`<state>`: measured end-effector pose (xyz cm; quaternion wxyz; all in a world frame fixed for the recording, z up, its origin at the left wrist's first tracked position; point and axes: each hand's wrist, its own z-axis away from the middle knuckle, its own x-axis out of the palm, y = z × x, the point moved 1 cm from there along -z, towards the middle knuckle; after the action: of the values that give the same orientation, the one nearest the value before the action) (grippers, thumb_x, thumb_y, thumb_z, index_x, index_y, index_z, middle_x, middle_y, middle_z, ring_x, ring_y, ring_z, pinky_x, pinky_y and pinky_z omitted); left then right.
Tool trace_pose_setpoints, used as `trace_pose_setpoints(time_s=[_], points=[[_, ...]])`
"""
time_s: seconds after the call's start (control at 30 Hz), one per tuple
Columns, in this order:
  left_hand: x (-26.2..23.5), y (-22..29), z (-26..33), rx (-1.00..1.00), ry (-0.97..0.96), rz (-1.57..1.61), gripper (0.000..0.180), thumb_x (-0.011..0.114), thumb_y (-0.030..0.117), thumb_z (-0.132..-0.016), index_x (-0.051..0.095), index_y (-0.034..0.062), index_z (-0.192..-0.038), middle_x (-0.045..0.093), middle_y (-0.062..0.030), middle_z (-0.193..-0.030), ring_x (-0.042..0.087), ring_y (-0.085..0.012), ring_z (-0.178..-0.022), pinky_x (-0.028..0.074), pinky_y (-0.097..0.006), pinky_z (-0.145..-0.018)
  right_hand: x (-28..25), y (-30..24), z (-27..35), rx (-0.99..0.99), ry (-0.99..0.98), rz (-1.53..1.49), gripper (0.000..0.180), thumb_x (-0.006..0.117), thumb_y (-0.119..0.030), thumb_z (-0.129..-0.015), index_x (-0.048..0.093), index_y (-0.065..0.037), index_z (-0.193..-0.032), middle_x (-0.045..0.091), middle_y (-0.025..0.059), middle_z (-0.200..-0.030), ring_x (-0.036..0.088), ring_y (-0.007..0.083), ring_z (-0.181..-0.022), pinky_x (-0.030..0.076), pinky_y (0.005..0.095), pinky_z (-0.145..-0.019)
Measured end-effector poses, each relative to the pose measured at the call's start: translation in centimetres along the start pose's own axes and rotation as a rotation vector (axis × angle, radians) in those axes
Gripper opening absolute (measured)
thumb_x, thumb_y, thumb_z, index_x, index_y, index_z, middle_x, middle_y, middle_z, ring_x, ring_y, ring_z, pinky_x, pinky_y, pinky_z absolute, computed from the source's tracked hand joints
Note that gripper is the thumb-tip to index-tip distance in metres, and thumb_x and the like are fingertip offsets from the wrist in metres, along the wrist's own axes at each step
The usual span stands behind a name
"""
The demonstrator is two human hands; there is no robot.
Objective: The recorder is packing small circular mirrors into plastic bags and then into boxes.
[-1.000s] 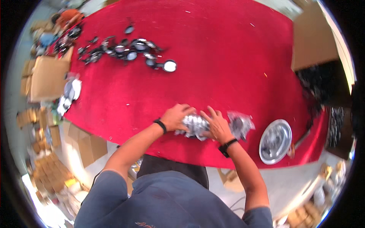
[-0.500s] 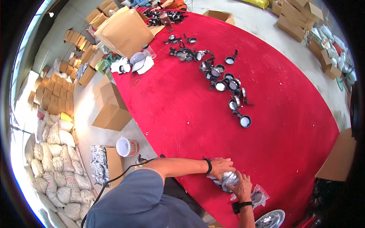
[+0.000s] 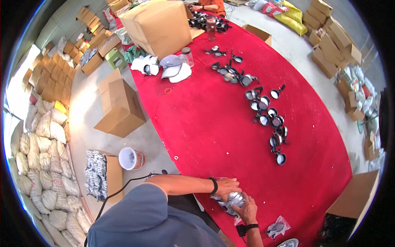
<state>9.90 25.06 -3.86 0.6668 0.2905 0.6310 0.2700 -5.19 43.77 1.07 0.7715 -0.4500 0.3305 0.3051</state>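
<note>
At the near edge of the red table, both hands are on a bundle of small items in shiny clear plastic (image 3: 235, 199). What lies inside the wrapping cannot be made out clearly. My left hand (image 3: 228, 188) presses over its far left side, fingers bent and close together. Gripping the near right side is my right hand (image 3: 247, 210), with fingers curled around the plastic. A clear bag with a dark round piece (image 3: 278, 227) lies to the right of my right wrist, apart from it.
Black-rimmed round mirror-like pieces (image 3: 263, 106) lie in a loose line across the red tablecloth (image 3: 205, 136). Caps (image 3: 175, 68), a jar (image 3: 188, 57) and a large carton (image 3: 156, 29) stand farther back. An open carton (image 3: 354, 193) is at right; a bucket (image 3: 131, 159) stands on the floor.
The whole view has shifted. Both hands stay on the plastic-wrapped bundle, and my right wrist is now farther from the bagged round piece.
</note>
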Motion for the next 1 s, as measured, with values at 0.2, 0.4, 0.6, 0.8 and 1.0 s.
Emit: trace_pose_setpoints(time_s=[0.2,0.4,0.6,0.8,1.0], points=[[-7.5,-3.3,11.9,-0.047,0.14,-0.026,0.08,0.089,0.032,-0.058,0.063,0.0128,-0.132,0.057,-0.0125,-0.109,0.055,-0.0367,-0.104,0.052,-0.052,-0.084,0.8,-13.2,-5.7,-0.115,-0.02,0.079,0.09,0.093,-0.046,-0.067,0.06,-0.009,-0.143,0.071,0.0191,-0.119,0.068,0.0397,-0.112,0.057,0.0497,-0.096],[-15.0,-4.4,21.5,-0.227,0.229,-0.102,0.081,0.09,0.036,-0.061,0.064,0.0142,-0.135,0.061,-0.0126,-0.112,0.056,-0.0365,-0.107,0.053,-0.05,-0.088,0.4,-24.1,-11.5,-0.306,-0.059,0.149,0.089,0.091,-0.046,-0.07,0.06,-0.009,-0.145,0.071,0.0192,-0.12,0.067,0.0383,-0.116,0.057,0.0493,-0.098],[-17.7,-4.6,30.4,-0.428,0.383,-0.165,0.08,0.092,0.037,-0.061,0.066,0.0152,-0.134,0.063,-0.0113,-0.109,0.059,-0.0357,-0.106,0.053,-0.049,-0.088,2.2,-31.7,-16.3,-0.53,-0.127,0.196,0.088,0.089,-0.05,-0.075,0.058,-0.009,-0.146,0.071,0.0169,-0.123,0.067,0.037,-0.118,0.057,0.0493,-0.098],[-18.9,-5.9,38.9,-0.546,0.482,-0.143,0.082,0.093,0.036,-0.061,0.066,0.0138,-0.135,0.064,-0.0106,-0.111,0.06,-0.0354,-0.108,0.054,-0.048,-0.091,4.9,-40.0,-19.2,-0.694,-0.188,0.291,0.086,0.085,-0.05,-0.079,0.056,-0.011,-0.149,0.07,0.019,-0.123,0.067,0.0396,-0.115,0.058,0.0502,-0.095],[-22.1,-9.1,49.2,-0.688,0.58,-0.082,0.083,0.093,0.035,-0.062,0.065,0.0143,-0.137,0.064,-0.0102,-0.115,0.06,-0.0362,-0.112,0.054,-0.047,-0.096,9.3,-51.2,-25.7,-0.787,-0.331,0.397,0.088,0.085,-0.054,-0.078,0.055,-0.012,-0.15,0.068,0.0175,-0.13,0.066,0.0378,-0.12,0.057,0.0503,-0.099]])
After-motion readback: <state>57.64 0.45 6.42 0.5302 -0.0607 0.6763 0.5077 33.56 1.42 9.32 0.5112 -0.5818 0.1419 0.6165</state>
